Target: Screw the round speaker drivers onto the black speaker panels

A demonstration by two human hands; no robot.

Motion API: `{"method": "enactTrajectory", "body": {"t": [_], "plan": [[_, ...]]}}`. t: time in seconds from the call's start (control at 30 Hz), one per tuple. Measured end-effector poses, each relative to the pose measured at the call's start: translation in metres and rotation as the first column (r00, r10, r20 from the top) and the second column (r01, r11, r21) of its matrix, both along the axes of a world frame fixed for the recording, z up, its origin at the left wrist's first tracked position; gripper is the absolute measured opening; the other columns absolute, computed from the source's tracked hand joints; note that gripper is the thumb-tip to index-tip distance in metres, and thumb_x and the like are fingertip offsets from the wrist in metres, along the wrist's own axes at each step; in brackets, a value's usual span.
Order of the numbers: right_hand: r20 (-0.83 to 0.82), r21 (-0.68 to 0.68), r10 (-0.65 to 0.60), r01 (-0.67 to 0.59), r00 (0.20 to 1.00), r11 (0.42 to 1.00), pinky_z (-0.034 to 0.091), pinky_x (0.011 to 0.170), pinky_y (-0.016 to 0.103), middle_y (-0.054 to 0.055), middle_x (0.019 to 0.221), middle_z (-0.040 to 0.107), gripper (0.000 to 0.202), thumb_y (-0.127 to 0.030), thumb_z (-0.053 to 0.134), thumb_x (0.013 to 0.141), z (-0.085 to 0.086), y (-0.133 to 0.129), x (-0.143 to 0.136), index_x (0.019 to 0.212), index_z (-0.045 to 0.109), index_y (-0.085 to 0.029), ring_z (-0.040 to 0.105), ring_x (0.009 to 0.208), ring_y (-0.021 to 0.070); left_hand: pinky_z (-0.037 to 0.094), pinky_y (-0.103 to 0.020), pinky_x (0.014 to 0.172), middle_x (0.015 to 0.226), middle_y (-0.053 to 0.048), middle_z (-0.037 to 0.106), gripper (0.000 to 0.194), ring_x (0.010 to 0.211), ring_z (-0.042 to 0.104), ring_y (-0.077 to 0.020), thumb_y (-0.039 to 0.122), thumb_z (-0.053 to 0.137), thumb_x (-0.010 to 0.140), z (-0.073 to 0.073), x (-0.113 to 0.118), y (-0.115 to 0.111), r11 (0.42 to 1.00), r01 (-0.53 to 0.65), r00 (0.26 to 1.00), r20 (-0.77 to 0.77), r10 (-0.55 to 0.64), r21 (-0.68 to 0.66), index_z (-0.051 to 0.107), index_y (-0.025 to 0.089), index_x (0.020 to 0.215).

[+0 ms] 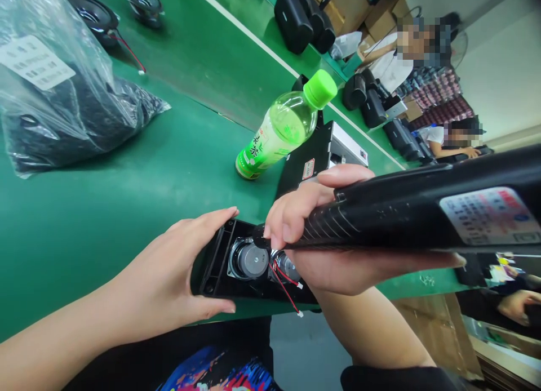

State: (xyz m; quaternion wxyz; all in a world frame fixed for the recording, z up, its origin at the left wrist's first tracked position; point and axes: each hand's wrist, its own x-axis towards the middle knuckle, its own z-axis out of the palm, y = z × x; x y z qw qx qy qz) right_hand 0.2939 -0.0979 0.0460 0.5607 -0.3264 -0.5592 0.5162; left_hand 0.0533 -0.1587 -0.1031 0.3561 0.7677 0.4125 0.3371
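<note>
My left hand grips the left end of a black speaker housing, thumb on the near side and fingers on the far side. Inside the housing sit two round metal-backed speaker drivers, the second partly hidden. Red and black wires with white plugs trail from them over the near edge. My right hand is wrapped round a black electric screwdriver with a white label, held slanting over the housing. The screwdriver's nose points at the drivers; its bit cannot be made out.
A green tea bottle stands behind the housing, beside a black and silver box. A clear bag of black parts and loose speakers lie at the left. Two people work across the green table; another person's hand shows at right.
</note>
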Motion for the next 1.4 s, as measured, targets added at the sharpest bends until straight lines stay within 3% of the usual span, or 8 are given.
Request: {"method": "enactTrajectory", "body": {"t": [0.3,0.6,0.9,1.03,1.13,1.2,1.3,1.4], "plan": [[-0.036,0.118,-0.038,0.042,0.999,0.992,0.061,0.050,0.031,-0.009,0.069,0.079,0.071,-0.106,0.067,0.111,-0.014,0.001,-0.013,0.117,0.089,-0.039,0.069,0.046,0.0155,0.069,-0.059,0.138,0.192,-0.007,0.072,0.125,0.164,0.080,-0.0424,0.087,0.099,0.099,-0.001,0.004,-0.001,1.000,-0.016,0.999,0.036,0.016,0.014,0.035,0.050,0.201],[-0.084,0.089,-0.075,0.083,0.994,0.993,0.052,0.041,0.031,-0.009,0.059,0.073,0.080,-0.115,0.080,0.094,-0.022,0.008,-0.024,0.107,0.086,-0.036,0.058,0.037,0.0170,0.073,-0.058,0.130,0.186,-0.008,0.076,0.127,0.158,0.084,-0.0437,0.079,0.109,0.088,-0.006,0.008,0.004,0.999,-0.046,0.998,0.034,0.046,0.009,0.047,0.048,0.195],[-0.153,0.051,-0.107,0.116,0.982,0.992,0.054,0.048,0.034,-0.005,0.068,0.078,0.082,-0.110,0.090,0.087,-0.038,0.002,-0.031,0.117,0.089,-0.034,0.066,0.046,0.0198,0.071,-0.066,0.135,0.191,-0.011,0.072,0.128,0.166,0.079,-0.0486,0.079,0.108,0.089,-0.016,0.003,0.005,0.999,-0.033,0.999,0.033,0.033,0.000,0.047,0.048,0.197],[-0.153,0.050,-0.145,0.154,0.978,0.987,0.059,0.050,0.033,-0.008,0.070,0.077,0.082,-0.110,0.084,0.095,-0.007,-0.003,-0.014,0.130,0.089,-0.037,0.065,0.047,0.0189,0.076,-0.066,0.132,0.192,-0.010,0.073,0.139,0.166,0.080,-0.0494,0.074,0.111,0.087,-0.020,-0.001,0.006,0.997,-0.043,0.998,-0.033,0.046,0.070,0.036,0.051,0.201],[-0.118,0.197,-0.226,0.246,0.967,0.949,0.063,0.052,0.035,-0.007,0.071,0.075,0.066,-0.099,0.074,0.114,0.035,-0.016,0.023,0.131,0.091,-0.037,0.066,0.049,0.0185,0.080,-0.067,0.124,0.195,-0.009,0.070,0.137,0.166,0.081,-0.0504,0.076,0.106,0.093,-0.024,-0.008,0.008,0.996,-0.030,0.994,-0.105,0.038,0.079,0.030,0.052,0.204],[-0.107,0.285,-0.316,0.334,0.943,0.898,0.064,0.054,0.036,-0.006,0.073,0.075,0.059,-0.093,0.078,0.116,0.054,-0.023,0.052,0.128,0.093,-0.037,0.067,0.051,0.0184,0.081,-0.069,0.125,0.198,-0.008,0.067,0.132,0.168,0.079,-0.0510,0.080,0.099,0.098,-0.028,-0.012,0.008,0.999,-0.012,0.991,-0.133,0.019,0.052,0.027,0.052,0.205],[-0.101,0.347,-0.446,0.452,0.889,0.822,0.064,0.055,0.036,-0.005,0.073,0.077,0.063,-0.096,0.095,0.101,0.054,-0.015,0.083,0.122,0.095,-0.036,0.068,0.053,0.0199,0.074,-0.075,0.135,0.202,-0.007,0.061,0.130,0.175,0.072,-0.0536,0.081,0.094,0.101,-0.037,-0.016,0.005,0.999,-0.047,0.989,-0.142,0.043,-0.025,0.024,0.053,0.206],[-0.169,0.464,-0.480,0.499,0.861,0.732,0.055,0.046,0.032,-0.005,0.068,0.071,0.070,-0.103,0.084,0.104,0.032,0.006,0.094,0.115,0.092,-0.034,0.062,0.047,0.0186,0.068,-0.085,0.140,0.200,-0.010,0.064,0.127,0.175,0.071,-0.0589,0.084,0.090,0.101,-0.043,-0.017,0.002,0.997,-0.068,0.992,-0.106,0.064,-0.034,0.027,0.051,0.206]]}}
